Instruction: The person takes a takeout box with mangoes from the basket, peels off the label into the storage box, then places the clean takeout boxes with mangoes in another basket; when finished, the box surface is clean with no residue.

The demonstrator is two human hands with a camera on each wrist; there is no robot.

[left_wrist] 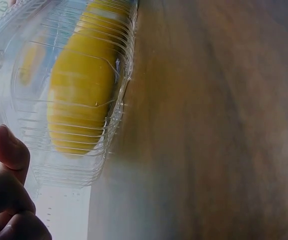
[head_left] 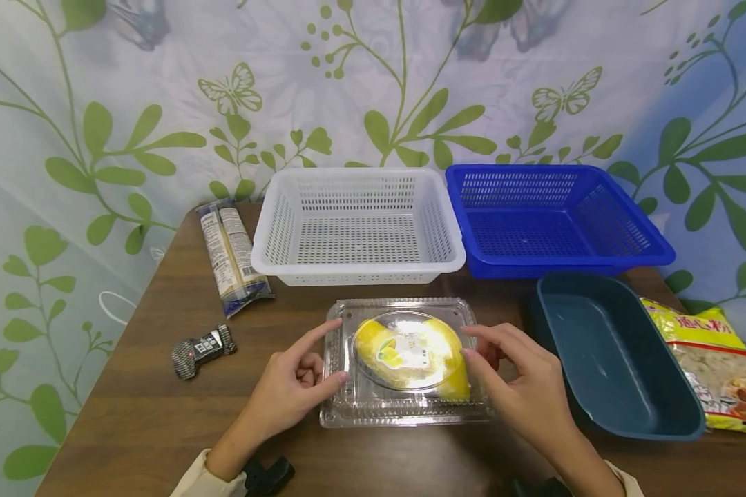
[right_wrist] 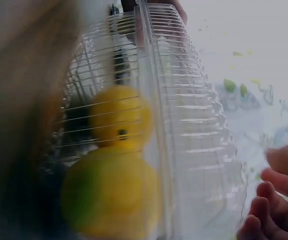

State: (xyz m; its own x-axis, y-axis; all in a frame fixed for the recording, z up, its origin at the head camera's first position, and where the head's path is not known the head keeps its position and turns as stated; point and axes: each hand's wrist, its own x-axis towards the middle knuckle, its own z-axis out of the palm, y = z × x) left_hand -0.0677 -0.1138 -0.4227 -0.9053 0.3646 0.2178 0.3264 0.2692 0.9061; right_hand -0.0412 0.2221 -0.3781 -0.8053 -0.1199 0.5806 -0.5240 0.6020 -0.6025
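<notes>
A clear plastic clamshell box [head_left: 404, 407] with yellow mango-like fruit [left_wrist: 81, 90] inside lies closed on the table in front of me. Its lid bears an oval label printed with yellow fruit. At the box's left side is my left hand [head_left: 295, 376], thumb and index finger spread with their tips at the lid's edge, the other fingers bent. My right hand [head_left: 525, 383] is at the right side, fingers loosely bent and the fingertips right by the lid's edge in the head view. The right wrist view shows a gap between those fingers and the box.
Behind the box stand a white basket [head_left: 357, 269] and a blue basket [head_left: 553, 262]. A dark teal tub [head_left: 622, 352] is at the right, beside a yellow pasta bag [head_left: 715, 366]. Packaged noodles [head_left: 230, 248] and a small black wrapped packet [head_left: 202, 351] lie at the left.
</notes>
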